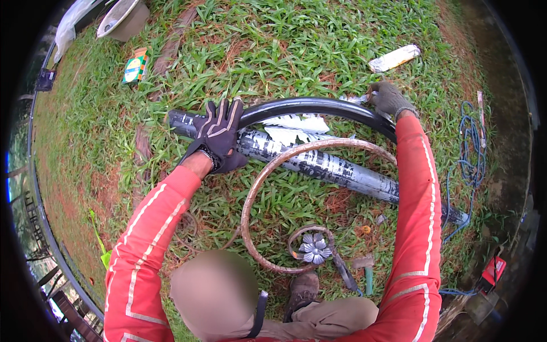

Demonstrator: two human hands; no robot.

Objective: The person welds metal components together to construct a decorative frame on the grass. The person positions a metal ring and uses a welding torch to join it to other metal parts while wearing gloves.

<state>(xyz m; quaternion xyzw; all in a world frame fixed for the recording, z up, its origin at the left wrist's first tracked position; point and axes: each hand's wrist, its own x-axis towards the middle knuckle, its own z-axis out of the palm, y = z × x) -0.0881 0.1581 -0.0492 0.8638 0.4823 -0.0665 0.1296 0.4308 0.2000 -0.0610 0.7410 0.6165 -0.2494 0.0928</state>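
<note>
My left hand (219, 137), in a dark glove with pale stripes, lies flat with its fingers spread. It presses the left end of a curved black metal bar (319, 105) against a round pipe (336, 170) with patchy silver and black paint. At the bar's right side, my right hand (390, 100) in a grey glove is closed. A crumpled whitish piece (354, 99) shows by its fingers; whether they grip it is hidden. Silver metal leaves (299, 130) lie between bar and pipe. Nearer me is a rusty metal scroll (248, 211) with a silver metal flower (314, 248).
A hammer (367, 276) with a green handle lies near my boot (303, 290). Blue cord (470, 148) trails on the right toward a red tool (493, 275). Farther off are a white packet (394, 58), a green-yellow carton (135, 66) and a pale bucket (128, 23).
</note>
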